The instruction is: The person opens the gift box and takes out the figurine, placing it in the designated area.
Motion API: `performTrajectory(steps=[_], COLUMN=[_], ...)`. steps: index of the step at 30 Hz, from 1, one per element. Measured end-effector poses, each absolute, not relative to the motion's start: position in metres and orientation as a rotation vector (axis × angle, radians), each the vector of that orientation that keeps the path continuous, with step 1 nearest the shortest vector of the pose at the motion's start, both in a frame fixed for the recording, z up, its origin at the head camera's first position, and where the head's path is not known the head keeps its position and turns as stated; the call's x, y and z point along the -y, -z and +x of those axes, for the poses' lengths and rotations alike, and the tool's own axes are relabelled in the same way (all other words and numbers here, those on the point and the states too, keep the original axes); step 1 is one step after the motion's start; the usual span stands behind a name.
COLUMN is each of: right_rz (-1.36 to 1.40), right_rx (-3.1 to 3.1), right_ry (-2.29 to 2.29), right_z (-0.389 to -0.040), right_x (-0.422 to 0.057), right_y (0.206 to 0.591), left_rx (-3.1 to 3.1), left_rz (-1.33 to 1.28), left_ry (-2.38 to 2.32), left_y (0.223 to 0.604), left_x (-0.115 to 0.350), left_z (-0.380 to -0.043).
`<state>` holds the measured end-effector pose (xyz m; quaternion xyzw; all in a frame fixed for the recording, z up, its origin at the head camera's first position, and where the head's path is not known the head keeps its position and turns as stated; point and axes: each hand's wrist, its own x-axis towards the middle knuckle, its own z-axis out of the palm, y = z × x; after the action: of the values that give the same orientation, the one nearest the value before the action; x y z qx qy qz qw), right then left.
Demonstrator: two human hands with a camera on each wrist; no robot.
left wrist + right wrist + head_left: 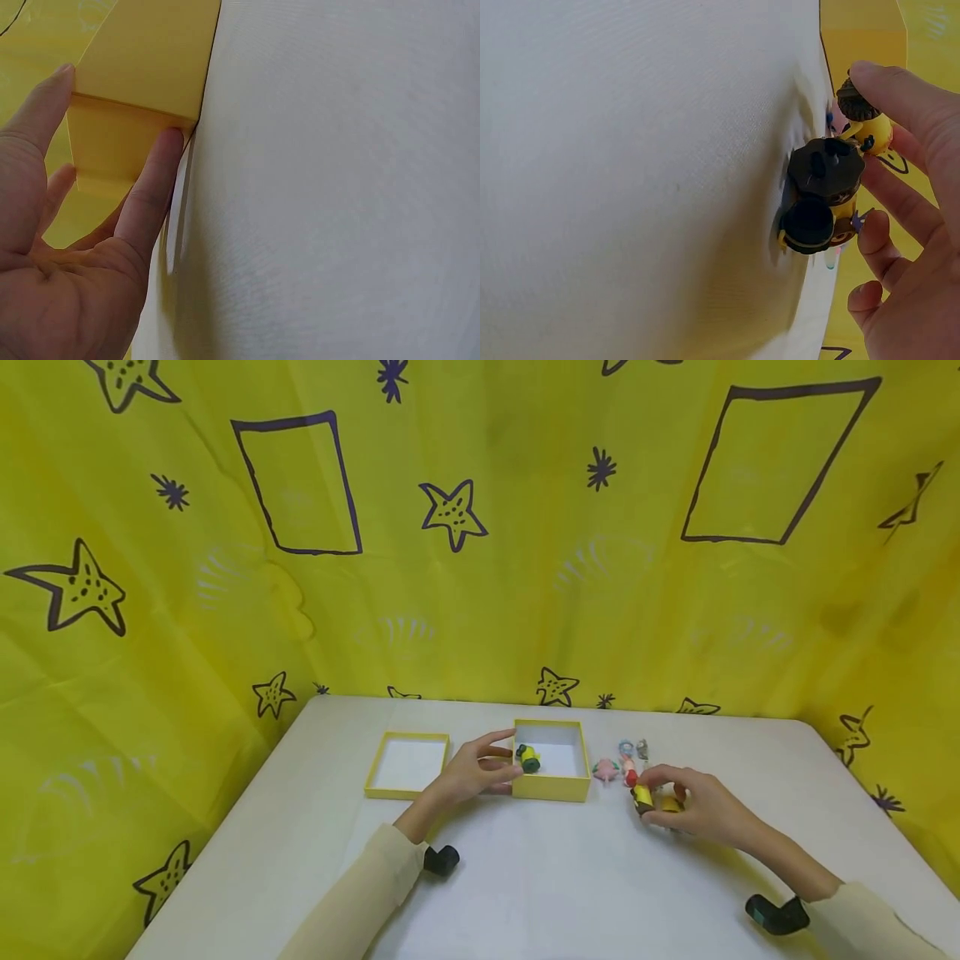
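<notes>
A yellow box (551, 788) with a white inside stands on the table, holding a small yellow and green figurine (529, 758) at its left. My left hand (474, 772) touches the box's left wall with spread fingers (154, 176), seen close in the left wrist view. To the right of the box, my right hand (701, 807) pinches a yellow toy figurine (642, 798) with a ribbed brown base (859, 103) between thumb and fingers. Below that base in the right wrist view are a dark-based figurine (826, 169) and a black-topped one (808, 225).
Left of the box lies its shallow yellow-rimmed lid (408, 764), white inside. Between box and right hand lie a pink figurine (605, 769), a red and pink one (630, 772) and a light blue one (626, 747). A yellow patterned curtain (495, 610) hangs behind the white table (525, 877).
</notes>
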<state>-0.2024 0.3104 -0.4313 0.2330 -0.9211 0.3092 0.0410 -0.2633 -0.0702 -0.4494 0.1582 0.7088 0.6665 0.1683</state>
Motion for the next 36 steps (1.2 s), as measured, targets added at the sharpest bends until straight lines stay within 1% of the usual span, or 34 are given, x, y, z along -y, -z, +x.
performTrajectory(steps=[12, 21, 36], right_rz=[0.672, 0.749, 0.733], right_rx=[2.873, 2.833, 2.834], right_ry=[-0.872, -0.821, -0.816], right_z=[-0.2000, -0.2024, -0.2005], right_x=[-0.3092, -0.3113, -0.3101], right_y=[0.4354, 0.4395, 0.4392], left_rx=[-2.064, -2.045, -2.024], left_rz=[0.486, 0.467, 0.457], left_ry=[-1.852, -1.861, -1.883], left_y=[0.4502, 0.4492, 0.4492], left_x=[0.0719, 0.0715, 0.0711], left_z=[-0.2635, -0.2639, -0.2626])
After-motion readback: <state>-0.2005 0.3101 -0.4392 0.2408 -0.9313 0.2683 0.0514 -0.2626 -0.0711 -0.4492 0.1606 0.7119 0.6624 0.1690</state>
